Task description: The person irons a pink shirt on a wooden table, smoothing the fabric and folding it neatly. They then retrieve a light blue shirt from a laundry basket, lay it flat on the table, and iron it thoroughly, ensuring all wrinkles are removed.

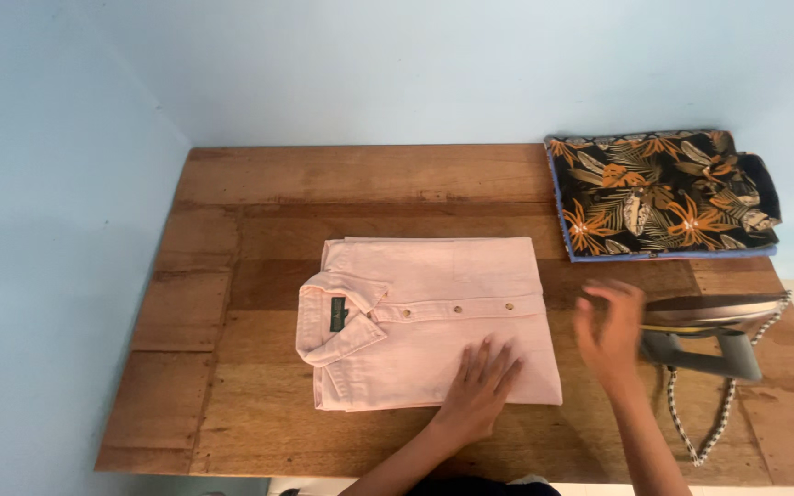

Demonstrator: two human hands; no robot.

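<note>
Small dark-green rectangular label [338, 314] inside pink shirt [452, 276] collar

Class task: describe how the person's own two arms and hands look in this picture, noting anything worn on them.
Both arms come in from the bottom edge, bare to that edge. No sleeve, glove, watch, bracelet or ring shows on the left hand or the right hand. The right hand is motion-blurred, so small details there cannot be told.

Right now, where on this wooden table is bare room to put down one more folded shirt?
Bare wood lies along the far edge of the table, behind the pink folded shirt and left of the floral shirt. A narrower strip runs down the left side beside the collar. The right side is crowded: right hand, iron and its cord.
</note>
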